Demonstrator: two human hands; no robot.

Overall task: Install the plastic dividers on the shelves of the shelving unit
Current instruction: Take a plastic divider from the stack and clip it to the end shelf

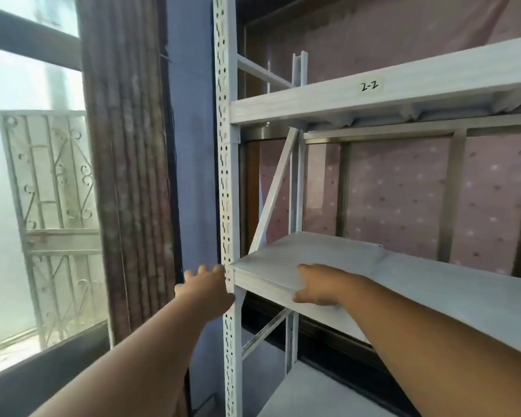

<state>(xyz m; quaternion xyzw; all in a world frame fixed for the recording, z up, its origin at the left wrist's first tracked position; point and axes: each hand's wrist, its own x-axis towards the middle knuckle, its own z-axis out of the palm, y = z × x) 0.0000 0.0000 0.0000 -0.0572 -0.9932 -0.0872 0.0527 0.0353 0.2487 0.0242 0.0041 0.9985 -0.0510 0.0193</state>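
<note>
Here, flat pale divider panel (pixel 310 260) — right hand (pixel 319 288) gripping.

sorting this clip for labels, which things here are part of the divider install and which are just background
Part of the job:
white panel on the middle shelf
left hand at the perforated upright
right hand on the panel's front edge
upper shelf beam labelled 2-2

Just background:
curtain
window
pink dotted sheet

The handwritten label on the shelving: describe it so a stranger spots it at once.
Start at the white shelving unit right of the window. On the front edge of its upper shelf sits a small paper label. It alone carries writing: "2-2".
</note>
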